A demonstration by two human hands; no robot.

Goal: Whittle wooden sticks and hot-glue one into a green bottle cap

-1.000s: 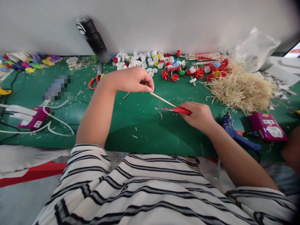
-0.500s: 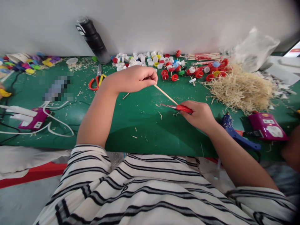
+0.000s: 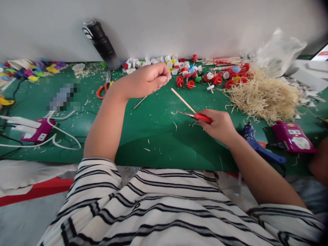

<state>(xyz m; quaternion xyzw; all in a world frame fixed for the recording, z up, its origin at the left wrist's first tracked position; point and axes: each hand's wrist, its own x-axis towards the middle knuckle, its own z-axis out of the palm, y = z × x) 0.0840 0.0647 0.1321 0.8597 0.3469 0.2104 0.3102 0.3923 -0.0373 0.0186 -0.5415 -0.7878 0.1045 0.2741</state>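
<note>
My right hand point(image 3: 219, 125) grips a red-handled utility knife point(image 3: 198, 117), blade out and pointing toward the middle of the green cutting mat point(image 3: 153, 136). A thin wooden stick point(image 3: 182, 100) runs from that hand up and away toward the far edge; its near end meets the blade and my fingers, and its far end is free, touching nothing. I cannot tell whether the stick is pinched in the right hand or only lies against the blade.

My left hand point(image 3: 146, 80) hangs above the mat, fingers curled loosely inward, apart from the stick. Whether anything small sits inside the curl cannot be told.

Along the far edge lie loose bottle caps point(image 3: 153, 63), mostly white, and red caps mounted on sticks point(image 3: 191, 83). A heap of wood shavings point(image 3: 263, 97) fills the far right corner. Orange-handled scissors point(image 3: 104, 87) lie left of the left hand, near a dark bottle point(image 3: 101, 41) leaning on the wall. A blue glue gun point(image 3: 256, 145) and a purple power strip point(image 3: 292, 136) lie at the near right edge.

Risks, in my judgement: the stick is held at one end only, so it could slip or twist under the blade and spoil the cut. The exposed blade points toward my left forearm; a slip would carry it that way. The shavings could foul the glue gun.
</note>
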